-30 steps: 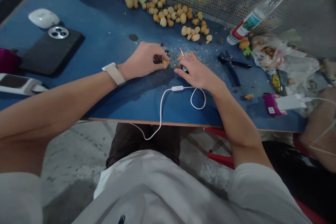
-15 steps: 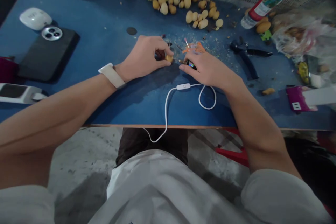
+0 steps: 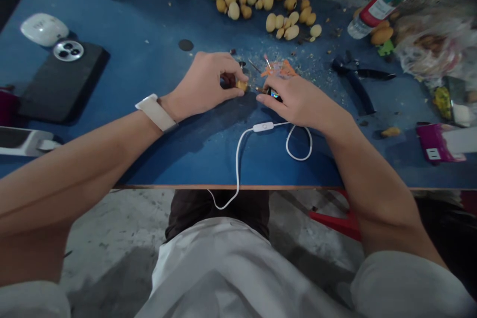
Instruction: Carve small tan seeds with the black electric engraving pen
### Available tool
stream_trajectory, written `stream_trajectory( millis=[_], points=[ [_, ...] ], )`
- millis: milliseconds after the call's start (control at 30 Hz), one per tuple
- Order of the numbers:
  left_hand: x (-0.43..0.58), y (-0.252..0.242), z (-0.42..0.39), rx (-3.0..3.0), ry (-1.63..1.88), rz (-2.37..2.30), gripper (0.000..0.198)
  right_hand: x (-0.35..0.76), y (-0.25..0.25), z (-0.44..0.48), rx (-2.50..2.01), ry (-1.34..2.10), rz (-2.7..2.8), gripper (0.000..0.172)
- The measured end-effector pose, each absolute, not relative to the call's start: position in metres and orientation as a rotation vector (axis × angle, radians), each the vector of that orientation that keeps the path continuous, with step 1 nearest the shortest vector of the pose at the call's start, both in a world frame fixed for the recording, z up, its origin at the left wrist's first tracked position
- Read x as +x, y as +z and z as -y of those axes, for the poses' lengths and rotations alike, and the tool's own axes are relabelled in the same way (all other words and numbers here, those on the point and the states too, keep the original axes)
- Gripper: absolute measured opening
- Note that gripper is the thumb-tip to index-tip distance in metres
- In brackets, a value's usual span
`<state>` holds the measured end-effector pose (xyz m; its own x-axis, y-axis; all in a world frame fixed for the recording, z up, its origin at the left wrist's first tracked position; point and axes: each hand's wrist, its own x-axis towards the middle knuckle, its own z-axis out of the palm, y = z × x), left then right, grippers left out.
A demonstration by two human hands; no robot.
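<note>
In the head view, your left hand (image 3: 204, 79) pinches a small rounded yellow-brown piece (image 3: 242, 86) over the blue table (image 3: 201, 159); your right hand (image 3: 303, 100) grips a black shiny-faced object (image 3: 276, 94). A loose pinch could drop the piece; the white cable (image 3: 239, 154) could snag.

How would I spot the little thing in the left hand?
Over the blue table, find the left hand with its pale wristband. It pinches a small yellowish piece, set apart from the rounded tan pieces at the back by being held.
</note>
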<state>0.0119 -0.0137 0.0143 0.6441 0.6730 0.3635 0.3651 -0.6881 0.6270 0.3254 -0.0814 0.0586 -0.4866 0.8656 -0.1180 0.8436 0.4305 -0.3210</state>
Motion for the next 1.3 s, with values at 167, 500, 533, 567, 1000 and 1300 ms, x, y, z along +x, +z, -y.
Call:
stream_trajectory(
  millis=[167,500,533,567,1000,1300],
  points=[
    [0.013,0.015,0.013,2.324,0.813,-0.804,0.040,0.324,0.059,0.082,-1.568,0.510,2.598,0.066],
    [0.013,0.020,0.016,2.325,0.767,-0.814,0.046,0.326,0.056,0.081,-1.569,0.541,2.580,0.062],
    [0.014,0.020,0.016,2.323,0.771,-0.813,0.047,0.327,0.054,0.081,-1.559,0.532,2.585,0.063],
    [0.014,0.020,0.016,2.322,0.772,-0.811,0.047,0.328,0.052,0.080,-1.551,0.520,2.590,0.063],
    [0.016,0.022,0.017,2.333,0.788,-0.820,0.030,0.326,0.051,0.082,-1.546,0.457,2.614,0.059],
    [0.017,0.024,0.017,2.360,0.767,-0.818,0.036,0.324,0.048,0.081,-1.577,0.385,2.635,0.053]
  ],
)
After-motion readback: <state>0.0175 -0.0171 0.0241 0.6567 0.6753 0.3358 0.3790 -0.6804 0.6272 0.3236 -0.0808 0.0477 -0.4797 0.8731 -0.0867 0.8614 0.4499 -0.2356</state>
